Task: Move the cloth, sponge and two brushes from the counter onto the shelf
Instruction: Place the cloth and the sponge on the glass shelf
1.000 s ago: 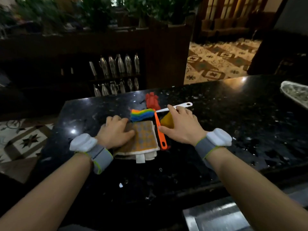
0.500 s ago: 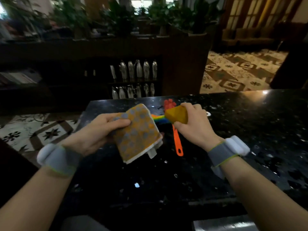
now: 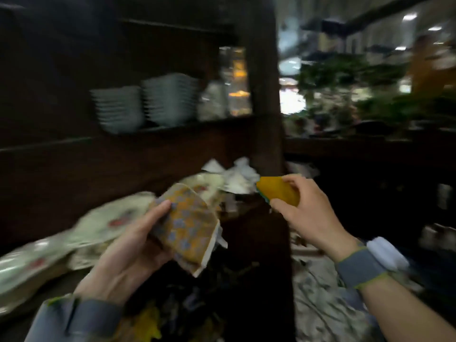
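My left hand [image 3: 128, 253] grips a folded orange cloth [image 3: 190, 228] with a blue flower pattern, held up in the lower middle of the view. My right hand [image 3: 311, 213] pinches a yellow sponge [image 3: 277, 190] with a green underside, held out to the right of the cloth. Both are in the air in front of a dark wooden shelf unit [image 3: 172, 149]. The two brushes and the counter are out of view. The picture is blurred by motion.
Stacks of white bowls [image 3: 145, 104] stand on an upper shelf. Patterned plates [image 3: 103, 223] lie at the lower left, and crumpled white paper or cloth [image 3: 237, 176] sits behind the sponge. A dark vertical post [image 3: 264, 107] rises in the middle; plants fill the right background.
The view has swung away from the black counter to the shelf unit. Both hands have carried the cloth and sponge along, still gripped. The brushes stayed behind, out of sight.
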A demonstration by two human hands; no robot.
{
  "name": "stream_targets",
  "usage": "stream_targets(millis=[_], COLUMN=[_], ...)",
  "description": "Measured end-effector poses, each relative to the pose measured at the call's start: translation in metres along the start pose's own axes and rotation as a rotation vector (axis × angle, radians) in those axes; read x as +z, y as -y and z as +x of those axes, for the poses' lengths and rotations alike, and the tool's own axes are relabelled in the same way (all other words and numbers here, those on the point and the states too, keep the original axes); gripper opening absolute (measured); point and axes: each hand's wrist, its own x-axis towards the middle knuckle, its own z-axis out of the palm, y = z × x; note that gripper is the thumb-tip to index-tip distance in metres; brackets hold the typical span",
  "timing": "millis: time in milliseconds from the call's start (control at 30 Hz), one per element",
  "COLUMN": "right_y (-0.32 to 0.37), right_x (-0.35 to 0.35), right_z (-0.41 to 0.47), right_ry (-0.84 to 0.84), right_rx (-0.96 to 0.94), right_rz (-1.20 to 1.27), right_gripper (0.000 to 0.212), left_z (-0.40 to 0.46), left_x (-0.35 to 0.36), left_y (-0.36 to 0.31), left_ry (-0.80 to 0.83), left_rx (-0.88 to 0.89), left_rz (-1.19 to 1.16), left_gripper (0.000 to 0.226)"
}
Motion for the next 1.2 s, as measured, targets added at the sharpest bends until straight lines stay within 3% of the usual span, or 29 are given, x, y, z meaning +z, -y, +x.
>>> stream_targets(millis=[100,300,467,667,833,1000,1067,1133,1200], right_y=[0.088,0.242,0.363,0.435,0.457,0.458,0.459,0.461,0.461], right_x=[0.079,0.206,0.295,0.354,0.396,0.417,0.426,0.431,0.438], right_z=[0.036,0.097,0.15,0.205,0.249,0.293,0.309,0.311,0.311], right_ry=[0.091,0.216,0.31,0.438,0.52,0.658,0.721,0.813,0.886], right_rx=[-0.189,-0.449,-0.588,-0.627,-0.628,-0.589,-0.574,-0.587,-0.618], right_rz=[0.057,0.129,0.209,0.159,0.103,-0.043,-0.077,-0.11,-0.179], right_gripper=[0.055,0.06,0.071,0.079,0.076,0.078,0.075,0.072,0.069], left_z=[0.001,0.011,0.039,0.103,0.174,0.223,0.237,0.235,0.237], left_x=[-0.088,-0.212,-0.313,-0.366,-0.389,-0.429,-0.45,-0.454,-0.447], left_y=[-0.07,-0.197,-0.295,-0.361,-0.394,-0.404,-0.41,-0.406,-0.399], left_ry=[-0.194,-0.315,-0.458,-0.497,-0.425,-0.53,-0.723,-1.009,-1.089], left_rx=[0.141,0.388,0.494,0.475,0.371,0.141,0.038,0.031,0.123], left_rz=[-0.009,0.068,0.105,0.084,0.116,0.653,1.101,1.561,1.666], left_gripper=[0.027,0.019,0.032,0.015,0.021,0.017,0.037,0.043,0.039])
